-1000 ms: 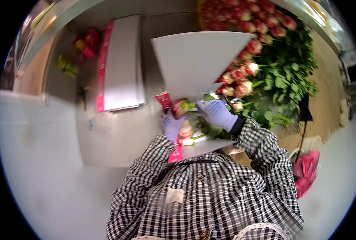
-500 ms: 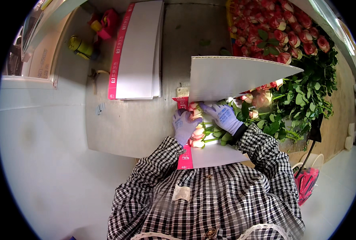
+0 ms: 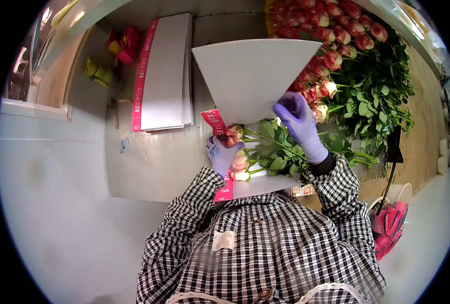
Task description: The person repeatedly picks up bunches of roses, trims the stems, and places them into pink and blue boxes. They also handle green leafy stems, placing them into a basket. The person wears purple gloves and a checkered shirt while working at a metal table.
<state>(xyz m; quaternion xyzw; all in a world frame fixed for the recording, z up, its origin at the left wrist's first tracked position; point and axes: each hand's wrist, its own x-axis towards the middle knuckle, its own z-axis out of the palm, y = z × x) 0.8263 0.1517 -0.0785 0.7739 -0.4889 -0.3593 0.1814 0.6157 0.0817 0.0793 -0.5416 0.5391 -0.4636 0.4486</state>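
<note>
Several pink-and-cream roses (image 3: 239, 163) lie on a white cardboard sheet (image 3: 250, 189) with a pink printed edge strip, their leafy stems pointing right. My left hand (image 3: 222, 154), in a pale purple glove, curls round the rose heads at the strip. The sheet's far flap (image 3: 258, 71) stands raised behind them. My right hand (image 3: 302, 126), gloved alike, is lifted above the stems beside the flap's right edge, thumb and fingers apart. I see nothing held in it; whether it touches the flap cannot be made out.
A large heap of roses (image 3: 331, 35) with leafy stems fills the far right of the metal table (image 3: 149, 169). White cardboard sheets (image 3: 167, 71) are stacked at the left, near a yellow-green bottle (image 3: 98, 71) and a pink holder (image 3: 129, 44). A pink-red bag (image 3: 389, 225) is low at right.
My right hand has left the rose heads and risen up and to the right. The raised flap now appears farther left and more face-on. My left hand stays at the roses.
</note>
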